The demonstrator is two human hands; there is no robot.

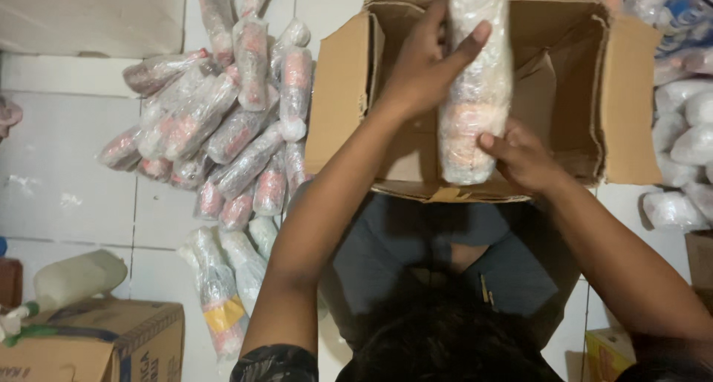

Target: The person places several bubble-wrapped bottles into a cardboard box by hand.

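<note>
1. A person seated on the tiled floor (67,174) holds a long plastic-wrapped roll (475,92) over an open cardboard box (587,92), seen from a head-worn camera looking down.

2. The left hand (427,62) clasps the roll's upper half from the left side, thumb laid across the front of the wrap and fingers curled behind it.

3. The right hand (523,159) grips the roll's lower end from the right, fingers pressed to the wrap near the box's near flap.

4. The roll's long axis runs away from the person, from the near edge of the box toward its far wall; its far end reaches the top of the frame. It sits between the two hands, above the box's bare interior, and whether it touches the bottom cannot be told.

5. To the left, well apart from both hands, a heap of similar wrapped rolls (223,114) lies on the floor, the left arm being the nearer one.

6. More white wrapped packs (687,137) are stacked just beside the box on the right; a second, closed carton (96,345) sits at lower left.
</note>
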